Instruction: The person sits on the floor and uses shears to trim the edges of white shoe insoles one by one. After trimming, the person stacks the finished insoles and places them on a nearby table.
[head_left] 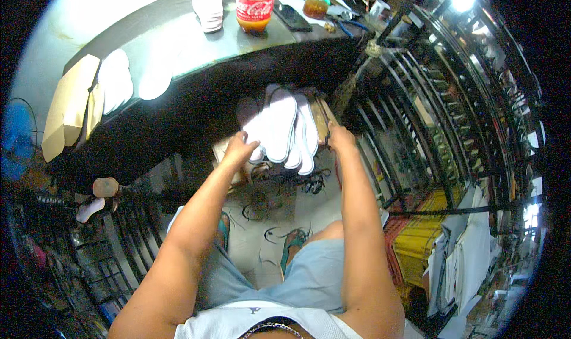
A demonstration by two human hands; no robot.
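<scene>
The left hand (239,150) has its grip closed on the near edge of a fanned stack of white insoles (282,131). The right hand (338,138) clasps the stack's right side, below the tabletop (196,53), above the littered floor (267,220).

We cannot see what our right hand (339,138) grips; white insoles (284,129) hide its fingertips.

Single head-worn fisheye view, looking steeply down past the wearer's chest and knees, both forearms entering from the lower edge, the workbench (178,47) arcing across the top, metal racks (452,101) bending along the right rim, floor directly below, hands at arm's length
</scene>
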